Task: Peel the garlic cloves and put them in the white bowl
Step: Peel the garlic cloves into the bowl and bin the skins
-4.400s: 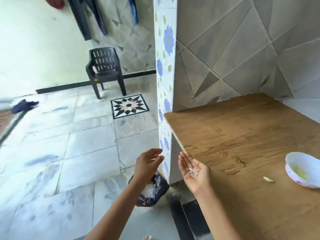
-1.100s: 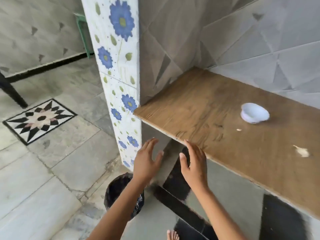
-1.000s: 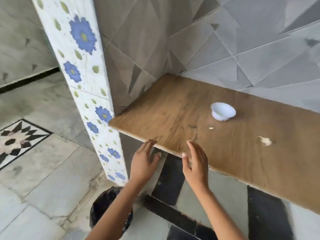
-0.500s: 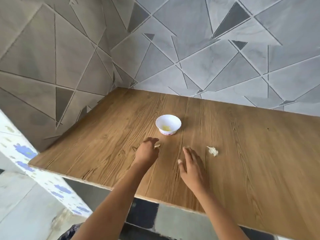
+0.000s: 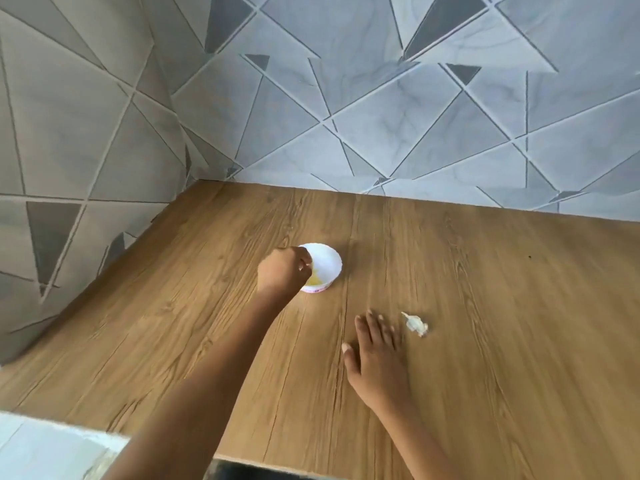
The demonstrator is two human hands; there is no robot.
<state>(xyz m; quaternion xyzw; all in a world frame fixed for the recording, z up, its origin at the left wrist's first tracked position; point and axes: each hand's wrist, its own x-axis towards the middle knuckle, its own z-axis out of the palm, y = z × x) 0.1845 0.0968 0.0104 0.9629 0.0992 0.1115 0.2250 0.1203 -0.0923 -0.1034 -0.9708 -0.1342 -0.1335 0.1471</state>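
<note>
While the left hand (image 5: 282, 271) hangs over the near-left rim of the bowl (image 5: 329, 261) with its fingers curled in tight, the blur hides whether they pinch a clove, so I cannot tell. Something pale yellow (image 5: 314, 279) lies in the bowl just under those knuckles, too smeared to count. The right hand (image 5: 377, 355) lies palm down on the table (image 5: 502, 271), fingers (image 5: 372, 323) straight and slightly spread, holding nothing. Just beyond and to the right of its fingertips, not touching them, sits the garlic (image 5: 415, 323), still in its pale skin. Its long axis runs slantwise, the thin pointed end aimed away and leftward toward the bowl, the thicker end toward the near right. A pink mark shows low on the bowl's near wall, but no letters can be read in it.
</note>
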